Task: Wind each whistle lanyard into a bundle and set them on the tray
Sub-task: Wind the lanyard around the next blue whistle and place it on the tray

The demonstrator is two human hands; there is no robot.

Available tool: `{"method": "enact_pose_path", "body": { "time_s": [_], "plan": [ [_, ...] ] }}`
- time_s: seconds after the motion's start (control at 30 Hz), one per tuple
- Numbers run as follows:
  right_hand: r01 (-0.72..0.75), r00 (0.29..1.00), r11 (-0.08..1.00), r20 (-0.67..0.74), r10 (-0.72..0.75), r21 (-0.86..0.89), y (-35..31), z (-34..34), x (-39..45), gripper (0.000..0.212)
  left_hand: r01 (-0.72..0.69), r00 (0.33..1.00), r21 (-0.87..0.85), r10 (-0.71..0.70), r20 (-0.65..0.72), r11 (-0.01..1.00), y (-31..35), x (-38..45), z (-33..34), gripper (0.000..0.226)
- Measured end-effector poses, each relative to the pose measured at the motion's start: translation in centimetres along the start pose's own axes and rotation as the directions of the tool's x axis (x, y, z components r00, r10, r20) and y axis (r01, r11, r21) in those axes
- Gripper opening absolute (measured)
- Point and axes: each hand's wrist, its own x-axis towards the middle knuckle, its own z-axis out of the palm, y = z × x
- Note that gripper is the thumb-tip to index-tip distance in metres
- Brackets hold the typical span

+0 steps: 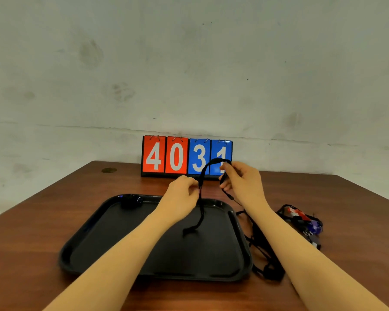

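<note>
Above tray [81, 241], lanyard [201, 187] is pinched by left hand [180, 194] and right hand [243, 178], slightly apart, arched for winding; tail dangles.

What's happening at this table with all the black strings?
A person is winding a black lanyard, pinching it with the left hand and the right hand above a black tray. One wound bundle sits in the tray's far corner. More lanyards lie on the table beside the tray.
</note>
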Motion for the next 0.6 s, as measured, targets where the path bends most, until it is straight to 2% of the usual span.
{"method": "enact_pose_path", "body": {
  "time_s": [0.2, 0.4, 0.6],
  "plan": [
    [0.008, 1.0, 0.988, 0.019, -0.011, 0.156, -1.4, 0.7, -0.6, 0.019, -0.036, 0.988, -0.077, 0.047, 0.147, 0.996, 0.9, -0.8, 1.3, 0.023],
    [-0.031, 1.0, 0.957, 0.007, 0.031, 0.288, -2.5, -0.3, -1.3, 0.017, 0.043, 0.994, -0.221, -0.02, 0.106, 0.974, 2.0, -0.5, 3.2, 0.02],
    [-0.045, 0.999, 0.956, -0.001, 0.048, 0.289, -1.8, -1.5, -1.8, 0.018, 0.081, 0.994, -0.301, -0.055, 0.094, 0.95, 2.9, -0.6, 3.9, 0.014]
  ]
}}
